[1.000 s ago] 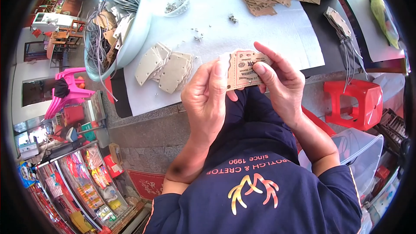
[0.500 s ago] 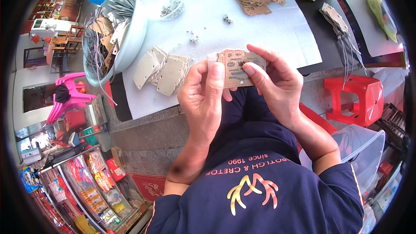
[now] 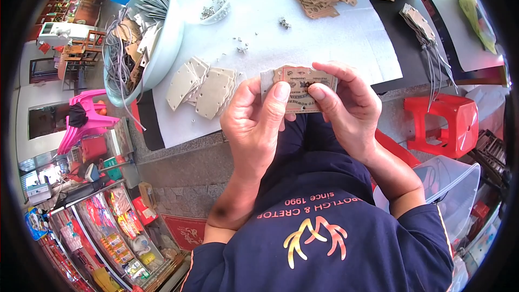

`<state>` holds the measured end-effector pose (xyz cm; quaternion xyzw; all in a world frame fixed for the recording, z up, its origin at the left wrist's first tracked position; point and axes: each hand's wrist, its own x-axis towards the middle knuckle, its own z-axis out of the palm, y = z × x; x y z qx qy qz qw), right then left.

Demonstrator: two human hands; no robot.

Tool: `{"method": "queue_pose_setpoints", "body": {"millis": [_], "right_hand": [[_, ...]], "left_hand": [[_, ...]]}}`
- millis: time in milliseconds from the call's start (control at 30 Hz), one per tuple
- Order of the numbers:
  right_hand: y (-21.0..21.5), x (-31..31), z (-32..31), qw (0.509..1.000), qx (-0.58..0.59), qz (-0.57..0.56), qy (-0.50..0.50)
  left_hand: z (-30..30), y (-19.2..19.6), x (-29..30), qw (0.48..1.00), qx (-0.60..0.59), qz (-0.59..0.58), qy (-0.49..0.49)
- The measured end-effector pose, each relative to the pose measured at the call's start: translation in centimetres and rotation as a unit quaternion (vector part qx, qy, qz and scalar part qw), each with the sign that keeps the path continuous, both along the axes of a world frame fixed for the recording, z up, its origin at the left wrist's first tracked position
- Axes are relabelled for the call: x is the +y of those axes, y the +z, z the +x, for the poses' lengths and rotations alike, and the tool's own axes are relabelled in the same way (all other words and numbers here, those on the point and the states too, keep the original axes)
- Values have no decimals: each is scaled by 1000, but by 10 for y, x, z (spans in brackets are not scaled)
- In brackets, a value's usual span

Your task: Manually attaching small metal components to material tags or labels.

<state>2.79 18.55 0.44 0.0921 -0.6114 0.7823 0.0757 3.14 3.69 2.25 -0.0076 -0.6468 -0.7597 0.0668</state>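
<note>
Brown printed cardboard tags (image 3: 299,87), stacked flat, sit pinched at chest height between your left hand (image 3: 254,124) and right hand (image 3: 348,111), thumbs squaring the edges, while beyond that stack grey blank tags (image 3: 203,87) fan across the white tabletop sheet (image 3: 324,32), within reach.

Left hand (image 3: 254,121): raised before the chest, thumb and fingers pinched in a grip.
Right hand (image 3: 346,111): raised opposite, thumb and fingers pinched likewise.
</note>
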Motion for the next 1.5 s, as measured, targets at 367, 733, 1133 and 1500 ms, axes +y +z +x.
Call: {"method": "queue_pose_setpoints", "body": {"millis": [367,733,1133,1500], "right_hand": [[1,-3,2,991,-82,-82,69],[9,11,-8,976,-159,-65,137],[4,30,-33,902,340,265,-18],[-7,25,-37,888,394,229,-62]], "left_hand": [[2,4,-1,1000,7,0,-2],[-2,3,-2,999,0,-38,-25],[-17,1,-24,934,311,-159,-75],[-17,11,-31,880,393,-257,-65]]}}
